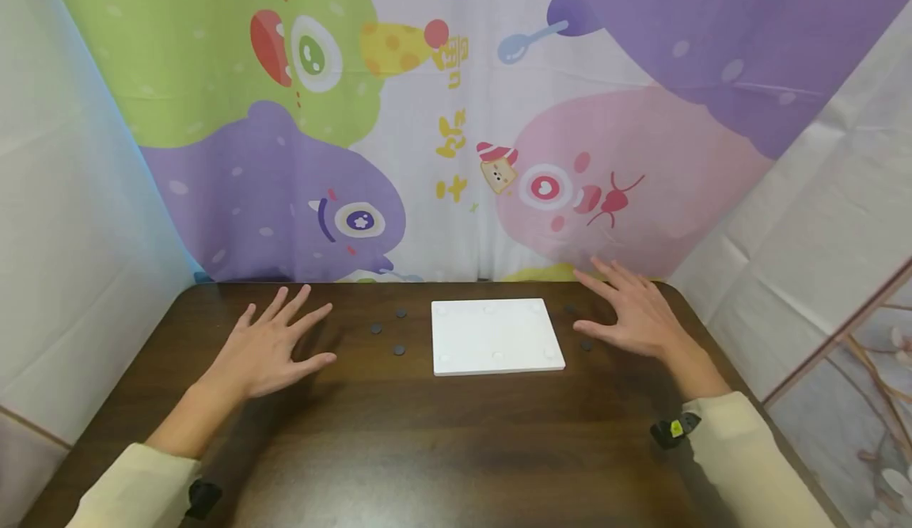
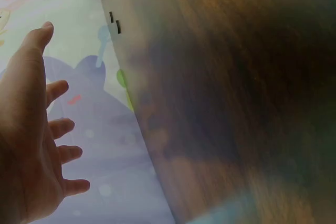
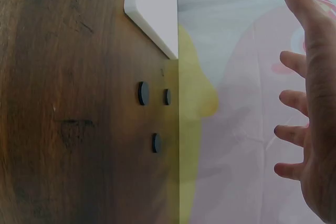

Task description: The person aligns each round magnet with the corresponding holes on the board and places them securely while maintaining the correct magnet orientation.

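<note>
My left hand (image 1: 269, 352) is raised over the left part of the tabletop (image 1: 427, 449), palm down, fingers and thumb spread wide; my right hand (image 1: 630, 310) is the same on the right, fingers apart, thumb pointing inward; white board (image 1: 495, 336) lies flat between my hands, near the far edge, six faint round marks on its top in two rows of three; left dark discs (image 1: 399, 350), three, loosely scattered just beside the board, between it and my left hand; right dark discs (image 3: 143, 93), three in the right wrist view, lie apart from each other off the board's other side, close to my right hand; head view shows just two of those, faintly; my cream sleeves (image 1: 748, 457) reach to both wrists, black wrist gear (image 1: 205, 498) at each, a yellow-green patch on the right one; cartoon curtain (image 1: 442, 243) hangs behind the tabletop's far edge, green, purple and pink monsters printed sideways; pale side cloth (image 1: 85, 219) at left, branch and flower print on the right side.
</note>
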Tool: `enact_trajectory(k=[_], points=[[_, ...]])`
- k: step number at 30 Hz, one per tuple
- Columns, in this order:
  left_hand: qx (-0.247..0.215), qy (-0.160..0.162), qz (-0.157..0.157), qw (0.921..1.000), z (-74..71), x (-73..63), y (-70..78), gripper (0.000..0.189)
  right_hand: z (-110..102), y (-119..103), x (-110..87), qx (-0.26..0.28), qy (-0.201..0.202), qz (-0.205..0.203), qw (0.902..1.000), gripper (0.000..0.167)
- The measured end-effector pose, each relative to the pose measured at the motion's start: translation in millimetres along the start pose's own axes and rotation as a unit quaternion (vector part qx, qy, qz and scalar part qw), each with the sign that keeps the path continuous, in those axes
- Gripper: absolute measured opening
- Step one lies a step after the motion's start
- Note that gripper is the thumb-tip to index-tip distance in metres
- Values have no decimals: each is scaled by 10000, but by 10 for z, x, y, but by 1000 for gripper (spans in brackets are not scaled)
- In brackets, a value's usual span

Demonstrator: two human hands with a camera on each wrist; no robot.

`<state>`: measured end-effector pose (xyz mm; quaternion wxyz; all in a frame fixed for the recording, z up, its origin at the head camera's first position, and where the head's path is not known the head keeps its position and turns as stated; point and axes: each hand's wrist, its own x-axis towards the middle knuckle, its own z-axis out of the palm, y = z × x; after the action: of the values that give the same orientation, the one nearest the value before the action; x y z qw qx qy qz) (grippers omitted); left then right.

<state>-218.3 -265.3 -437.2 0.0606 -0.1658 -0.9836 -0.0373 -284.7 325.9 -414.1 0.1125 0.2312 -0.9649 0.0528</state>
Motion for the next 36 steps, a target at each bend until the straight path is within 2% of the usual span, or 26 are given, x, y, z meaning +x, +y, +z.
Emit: enact_trajectory(k=[13, 22, 36], points=[[-167, -16, -8, 9999, 50, 41, 53, 85, 100, -70, 88, 387, -50, 58, 9992, 88], [-277, 45, -18, 9996, 85, 107, 106, 83, 195, -75, 126, 530, 49, -81, 9985, 86], [-418, -37, 36, 9991, 119, 239, 226, 82, 264, -168, 197, 742, 167, -250, 9968, 83]])
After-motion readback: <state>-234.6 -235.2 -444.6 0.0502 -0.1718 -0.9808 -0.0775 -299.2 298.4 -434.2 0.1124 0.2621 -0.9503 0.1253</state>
